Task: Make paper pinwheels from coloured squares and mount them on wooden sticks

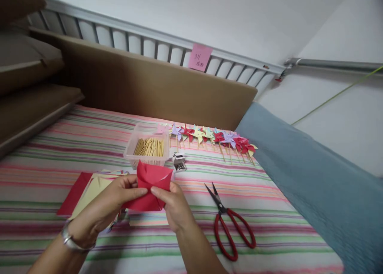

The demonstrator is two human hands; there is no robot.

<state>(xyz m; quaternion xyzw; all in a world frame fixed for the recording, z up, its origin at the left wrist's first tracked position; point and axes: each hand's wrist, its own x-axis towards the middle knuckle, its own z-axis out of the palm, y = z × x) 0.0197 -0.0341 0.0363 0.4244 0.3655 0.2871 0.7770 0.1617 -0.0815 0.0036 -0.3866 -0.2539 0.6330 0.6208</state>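
A square of red paper (151,200) with slits cut in from its corners is held up between both hands. My left hand (124,192) pinches its left side, thumb on the front face. On the right side my right hand (170,202) grips it the same way, its thumb near the paper's middle. Behind the left wrist lies a stack of coloured paper sheets (95,186), red and pale yellow among them. Red-handled scissors (222,214) rest with blades parted to the right of my right hand.
A clear plastic box (130,148) holds many wooden sticks. Beside it stands a small open box of metal pins (179,164). Finished paper pinwheels (199,134) lie in a row at the back, before a cardboard sheet (149,90). Cardboard boxes (30,110) are stacked at left.
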